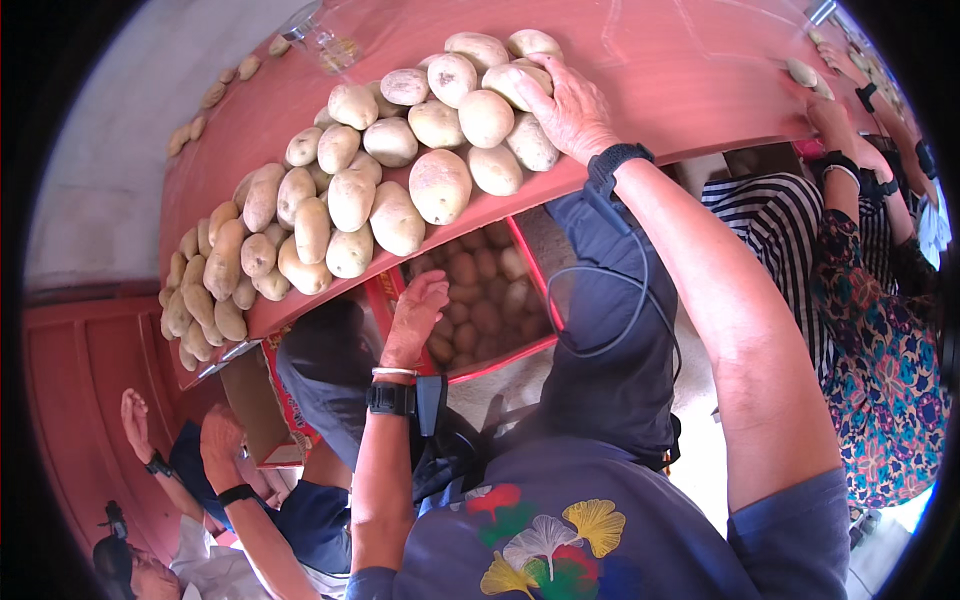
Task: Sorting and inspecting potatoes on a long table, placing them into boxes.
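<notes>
A long heap of potatoes [389, 142] lies along the near edge of the red table [645, 90]. My right hand [574, 109] is at the heap's right end, thumb and fingers around a pale potato [510, 82] that still sits among the others. Part of that potato is hidden by the hand. My left hand [415, 311] hangs below the table edge with its fingers loosely bent and nothing in it. Beneath it, an open red-edged cardboard box [556, 319] holds many potatoes [484, 289] in shadow.
A glass jar [330, 45] stands on the table behind the heap. Smaller potatoes [214, 95] line the far edge. A cable [600, 268] loops from my right wrist. Another person's hands [221, 435] are at lower left, beside a box [259, 409]. Co-workers' hands [829, 120] are at right.
</notes>
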